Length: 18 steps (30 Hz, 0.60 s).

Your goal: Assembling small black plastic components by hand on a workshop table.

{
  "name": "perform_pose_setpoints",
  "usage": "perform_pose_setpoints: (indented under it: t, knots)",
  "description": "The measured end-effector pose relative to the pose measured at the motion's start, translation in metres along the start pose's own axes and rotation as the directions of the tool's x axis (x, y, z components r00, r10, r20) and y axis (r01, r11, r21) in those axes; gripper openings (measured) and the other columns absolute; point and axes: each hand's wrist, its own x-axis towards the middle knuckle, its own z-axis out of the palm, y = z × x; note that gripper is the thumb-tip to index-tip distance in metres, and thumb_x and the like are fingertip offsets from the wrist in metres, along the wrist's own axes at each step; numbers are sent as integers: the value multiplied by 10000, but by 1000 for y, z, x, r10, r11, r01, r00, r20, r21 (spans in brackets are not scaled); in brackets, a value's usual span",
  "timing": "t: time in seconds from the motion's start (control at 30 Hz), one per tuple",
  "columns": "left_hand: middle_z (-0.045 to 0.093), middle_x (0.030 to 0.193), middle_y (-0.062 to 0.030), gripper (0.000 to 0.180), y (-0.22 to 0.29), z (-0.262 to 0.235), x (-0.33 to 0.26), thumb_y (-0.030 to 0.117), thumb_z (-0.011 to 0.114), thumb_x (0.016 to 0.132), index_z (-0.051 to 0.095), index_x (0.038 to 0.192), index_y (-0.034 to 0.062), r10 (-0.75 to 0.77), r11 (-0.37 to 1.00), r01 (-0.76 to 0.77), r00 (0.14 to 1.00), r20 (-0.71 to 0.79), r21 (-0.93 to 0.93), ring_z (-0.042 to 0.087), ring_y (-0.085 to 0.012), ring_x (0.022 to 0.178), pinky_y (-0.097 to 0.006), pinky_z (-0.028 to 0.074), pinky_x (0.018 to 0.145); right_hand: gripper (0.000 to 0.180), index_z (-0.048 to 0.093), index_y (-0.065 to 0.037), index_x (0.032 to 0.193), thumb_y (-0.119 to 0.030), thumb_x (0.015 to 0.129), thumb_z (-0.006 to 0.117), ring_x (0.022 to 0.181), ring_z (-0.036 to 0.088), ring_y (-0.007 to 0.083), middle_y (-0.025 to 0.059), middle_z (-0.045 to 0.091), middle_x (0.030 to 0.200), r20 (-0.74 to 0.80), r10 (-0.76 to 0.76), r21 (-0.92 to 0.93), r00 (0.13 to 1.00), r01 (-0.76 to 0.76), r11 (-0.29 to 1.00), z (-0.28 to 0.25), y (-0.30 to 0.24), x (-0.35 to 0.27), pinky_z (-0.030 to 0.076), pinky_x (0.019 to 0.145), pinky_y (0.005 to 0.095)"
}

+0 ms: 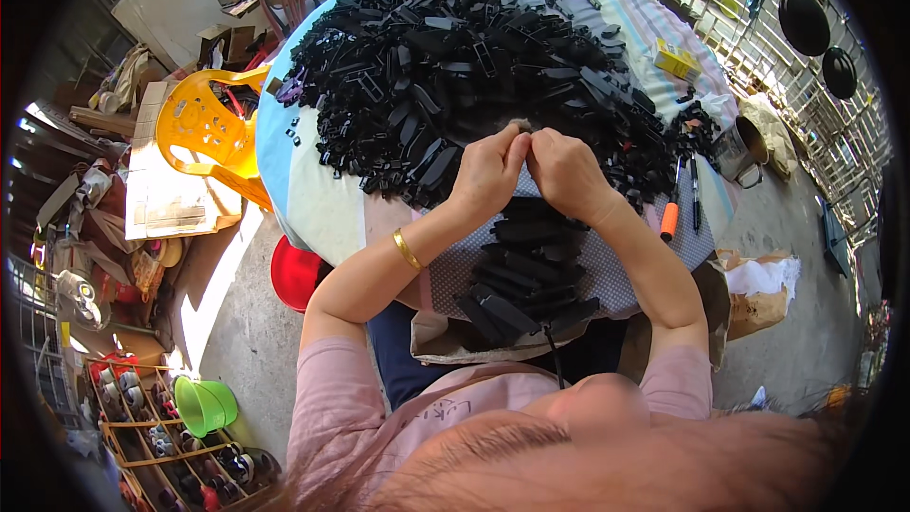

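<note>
My left hand (pixel 488 169) and my right hand (pixel 567 169) meet fingertip to fingertip over the near edge of a big heap of black plastic parts (pixel 445 66). Both have their fingers pinched together. A small dark piece shows between the fingertips, mostly hidden, and its kind cannot be made out. Below my hands a stack of long black plastic pieces (pixel 531 270) runs along the tablecloth toward my lap. A gold bangle (pixel 407 248) circles my left wrist.
The round table wears a striped cloth (pixel 313 209). At its right lie an orange-handled tool (pixel 670 221), a black pen (pixel 696 194), a yellow box (pixel 676 59) and a metal mug (pixel 741 152). A yellow chair (pixel 204 123) and a red basin (pixel 292 275) stand left; an open sack (pixel 445 346) hangs at my lap.
</note>
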Motion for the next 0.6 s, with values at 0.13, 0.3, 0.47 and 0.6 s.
perform_pose_setpoints:
  t: [0.13, 0.3, 0.47, 0.6]
  knots:
    - [509, 588, -62, 251, -12, -10, 15, 209, 480, 915, 580, 938, -20, -130, 949, 165, 981, 145, -270, 432, -117, 491, -265, 349, 459, 190, 493, -12, 726, -167, 825, 539, 660, 577, 339, 145, 553, 697, 27, 55, 7, 998, -55, 998, -6, 5, 9, 463, 556, 399]
    - [419, 649, 24, 366, -5, -21, 15, 275, 442, 941, 406, 1217, 37, -125, 691, 410, 879, 460, -595, 348, -32, 486, -176, 243, 409, 297, 589, -1, 922, -267, 810, 659, 637, 501, 55, 0, 572, 748, 274, 301, 458, 914, -399, 795, -24, 25, 5, 427, 580, 205]
    - [453, 661, -17, 350, -7, -15, 9, 300, 408, 950, 373, 1225, 87, -153, 549, 547, 809, 568, -632, 363, -50, 463, -173, 243, 378, 257, 594, 14, 979, -125, 783, 685, 675, 510, 59, 6, 587, 803, 299, 263, 752, 917, -396, 527, -13, 21, 5, 429, 592, 199]
    - [484, 681, -21, 347, -10, -12, 8, 288, 421, 947, 379, 1226, 87, -95, 442, 569, 798, 595, -693, 393, -49, 495, -174, 285, 409, 248, 614, 9, 949, -125, 757, 698, 671, 519, 78, 39, 592, 789, 155, 234, 697, 960, -274, 662, -23, 21, 7, 436, 600, 215]
